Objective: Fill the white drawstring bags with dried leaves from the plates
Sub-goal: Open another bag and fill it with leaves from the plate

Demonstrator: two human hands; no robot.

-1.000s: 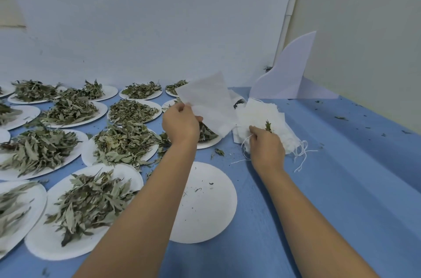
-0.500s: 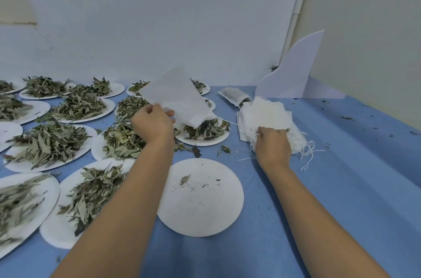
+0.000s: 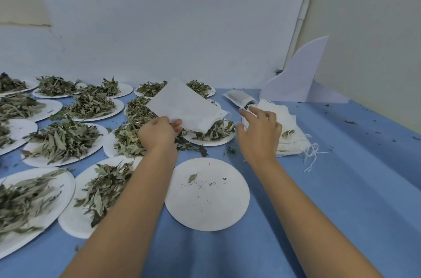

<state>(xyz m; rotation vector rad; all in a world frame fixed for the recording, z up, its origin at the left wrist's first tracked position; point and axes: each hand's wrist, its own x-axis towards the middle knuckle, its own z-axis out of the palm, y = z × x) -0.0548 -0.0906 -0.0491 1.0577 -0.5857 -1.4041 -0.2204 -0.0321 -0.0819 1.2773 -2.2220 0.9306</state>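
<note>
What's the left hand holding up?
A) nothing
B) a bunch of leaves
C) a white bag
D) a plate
C: the left hand pinches the edge of a flat white bag, held in the air above a leafy plate.

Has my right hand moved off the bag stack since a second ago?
Yes. The right hand has shifted left from the stack of empty bags, toward the bag held by the left hand.
</note>
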